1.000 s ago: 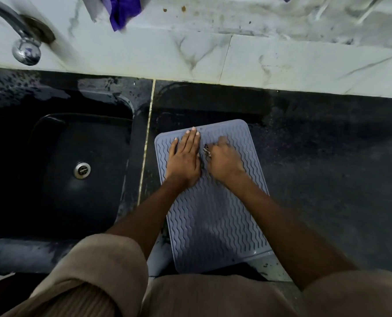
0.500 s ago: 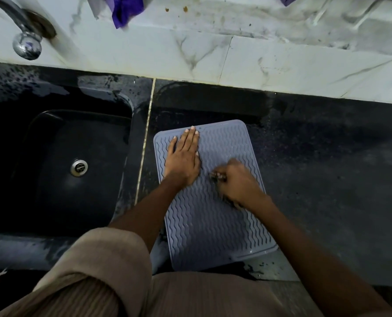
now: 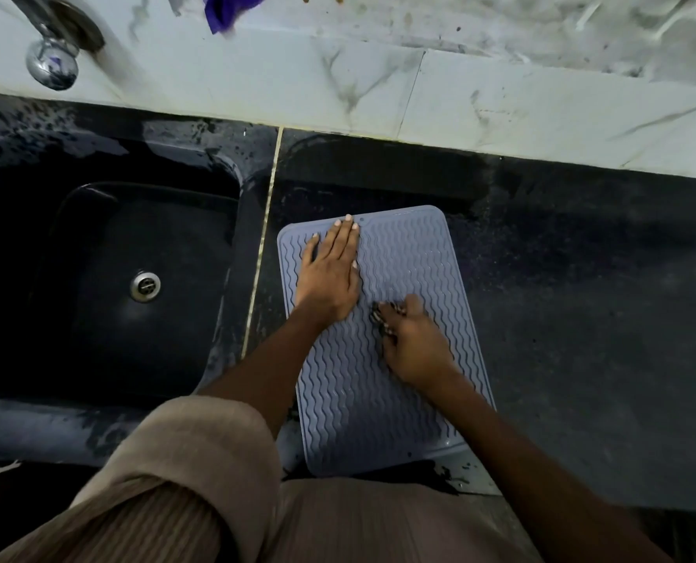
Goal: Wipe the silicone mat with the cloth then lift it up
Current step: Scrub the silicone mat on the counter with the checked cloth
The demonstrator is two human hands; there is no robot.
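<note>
The person wears a beige ribbed-knit top; its left sleeve [image 3: 184, 453] is pushed up in a thick roll, and both forearms are bare.

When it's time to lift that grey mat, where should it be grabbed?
Probably the near edge of the silicone mat, pinched from the person's side: it overhangs the counter front, so fingers could slip beneath. Elsewhere it lies flat, pressed by the left hand.
</note>
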